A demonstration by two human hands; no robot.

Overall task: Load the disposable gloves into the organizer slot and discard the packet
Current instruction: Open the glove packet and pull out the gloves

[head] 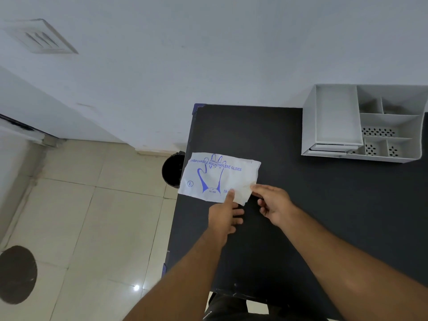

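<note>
A white packet [217, 176] printed with a blue glove and "DISPOSABLE POLYETHYLENE GLOVES" is held over the left edge of the black table [324, 216]. My left hand [225, 215] pinches its near edge, thumb on top. My right hand [272, 203] pinches the packet's near right corner, where thin clear plastic shows. The white organizer [333, 117] stands at the table's far right, with one large open slot on its left and several small compartments on its right.
A black bin [172, 170] stands on the tiled floor just left of the table, partly hidden by the packet. A white wall runs behind the table. A dark round mat [17, 274] lies on the floor at left.
</note>
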